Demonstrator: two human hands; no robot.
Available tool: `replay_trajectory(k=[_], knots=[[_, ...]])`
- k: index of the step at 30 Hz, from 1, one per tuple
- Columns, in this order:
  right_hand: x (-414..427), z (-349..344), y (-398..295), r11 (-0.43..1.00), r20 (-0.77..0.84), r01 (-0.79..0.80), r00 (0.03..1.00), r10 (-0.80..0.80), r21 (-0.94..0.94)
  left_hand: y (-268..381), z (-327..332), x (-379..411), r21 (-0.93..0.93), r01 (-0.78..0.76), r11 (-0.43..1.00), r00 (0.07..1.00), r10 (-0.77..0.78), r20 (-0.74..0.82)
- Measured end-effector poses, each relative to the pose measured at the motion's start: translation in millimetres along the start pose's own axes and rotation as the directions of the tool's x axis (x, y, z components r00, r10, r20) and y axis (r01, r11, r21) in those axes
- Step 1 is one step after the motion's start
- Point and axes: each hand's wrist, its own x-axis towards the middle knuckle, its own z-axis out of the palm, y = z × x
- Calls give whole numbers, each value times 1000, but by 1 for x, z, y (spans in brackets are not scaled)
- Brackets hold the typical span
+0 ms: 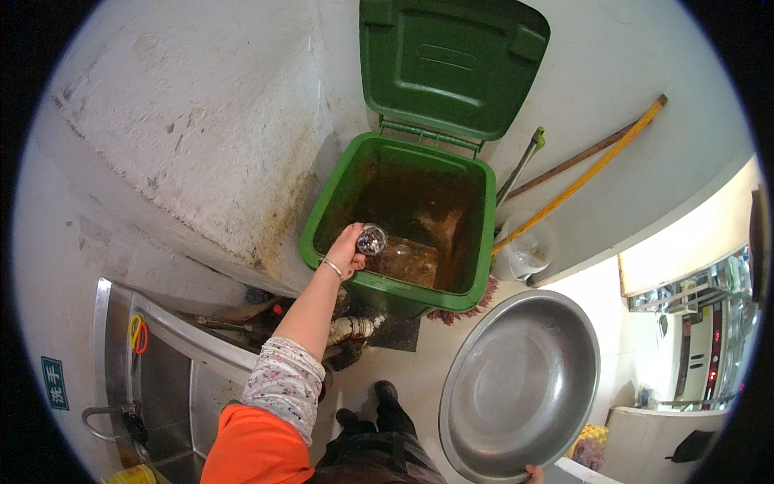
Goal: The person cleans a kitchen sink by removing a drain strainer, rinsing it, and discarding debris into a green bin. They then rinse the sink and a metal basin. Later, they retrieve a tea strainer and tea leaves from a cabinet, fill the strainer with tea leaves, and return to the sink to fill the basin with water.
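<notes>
My left hand (pixel 346 250), wearing a bracelet, reaches over the front rim of a green plastic waste bin (pixel 396 285). Its fingers close around a small clear round container (pixel 371 239), seen end-on; what is inside cannot be made out. The bin's lid (pixel 453 60) stands raised against the wall, and brown residue coats the inside walls and bottom. At the lower right, the fingers of my right hand (pixel 534 474) grip the rim of a large stainless steel basin (pixel 520 375). That basin is tilted, and no contents show in it.
A stainless steel sink (pixel 163 375) with a faucet (pixel 100 421) and scissors (pixel 139 336) lies to the left. Pipes (pixel 351 328) run below the bin's front. A yellow pole (pixel 589 166), other handles and a white bucket (pixel 525 254) lean or stand right of it.
</notes>
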Motion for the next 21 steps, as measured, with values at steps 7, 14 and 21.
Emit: replay_trajectory(k=[7, 14, 21], knots=[[6, -6, 5, 998, -35, -15, 999, 17, 55, -14, 0, 9, -34, 19, 999, 990, -24, -137], [11, -16, 14, 997, 88, -3, 996, -4, 81, -16, 8, 13, -24, -153, 988, 968, 145, -207], [13, -15, 14, 993, 54, 0, 999, -6, 115, 1, 20, 3, 13, -76, 997, 978, 77, -192]])
